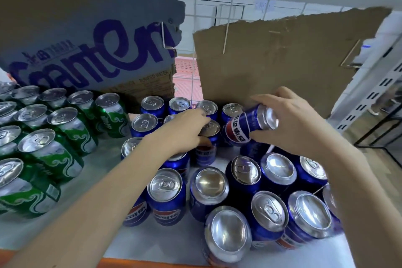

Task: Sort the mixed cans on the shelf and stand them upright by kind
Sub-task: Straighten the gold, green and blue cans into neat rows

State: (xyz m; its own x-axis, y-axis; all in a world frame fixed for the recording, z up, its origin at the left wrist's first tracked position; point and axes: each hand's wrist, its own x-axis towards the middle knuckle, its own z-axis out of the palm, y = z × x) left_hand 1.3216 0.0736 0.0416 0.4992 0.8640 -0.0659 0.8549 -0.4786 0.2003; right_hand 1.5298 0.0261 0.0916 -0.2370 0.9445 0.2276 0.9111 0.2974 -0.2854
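Several green cans (65,124) stand upright in rows on the left of the white shelf (104,156). Blue cola cans (167,193) fill the middle and right; most stand top up, a few show their bare bottoms (210,183). My right hand (298,124) grips a blue can (245,125) lying tilted on its side in the air above the others, its bottom toward my palm. My left hand (187,128) reaches into the back rows and closes its fingers around an upright blue can (205,152), whose top is hidden by the hand.
A grey and purple printed carton (91,45) leans behind the green cans. A torn brown cardboard sheet (282,59) stands against the wire back behind the blue cans. A white shelf post (367,85) rises at right; an orange shelf edge (130,263) runs along the front.
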